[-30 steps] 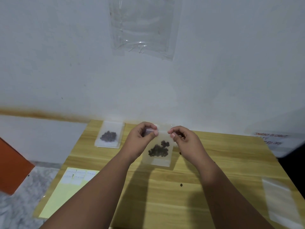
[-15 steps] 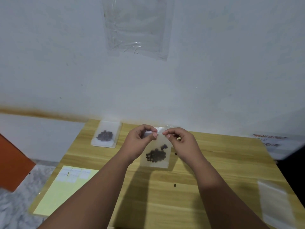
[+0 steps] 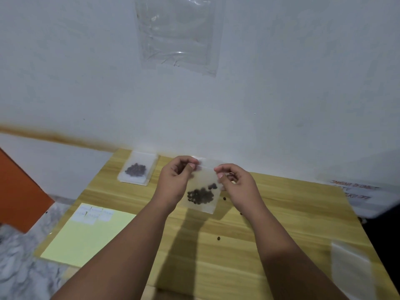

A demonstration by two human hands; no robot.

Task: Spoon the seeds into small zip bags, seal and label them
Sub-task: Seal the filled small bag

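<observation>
Nearest, by the right edge of the pale wooden counter (image 3: 238, 263), lies a small stack of empty translucent zip bags (image 3: 348, 265), close to the right arm and apparently the supply. Across on the left, a pale yellow backing sheet (image 3: 86, 241) carries small white stick-on labels (image 3: 93, 214) at its far end, ready for the labelling step. A few loose dark seeds (image 3: 218, 238) lie scattered on the bare wood between. Further out, both hands hold one small clear zip bag (image 3: 205, 177) upright above the counter, so its dark round seeds (image 3: 200, 196) settle in the lower half, away from the mouth. The left hand (image 3: 175, 180) has its grip clamped on the top left corner, thumb against forefinger. The right hand (image 3: 238, 185) pinches the top strip at the other end, probably to press the zip closed. Beyond, at the far left corner by the wall, a filled bag (image 3: 137, 171) lies flat, set aside as finished. Above it, a clear plastic sheet (image 3: 177, 33) hangs on the white wall.
</observation>
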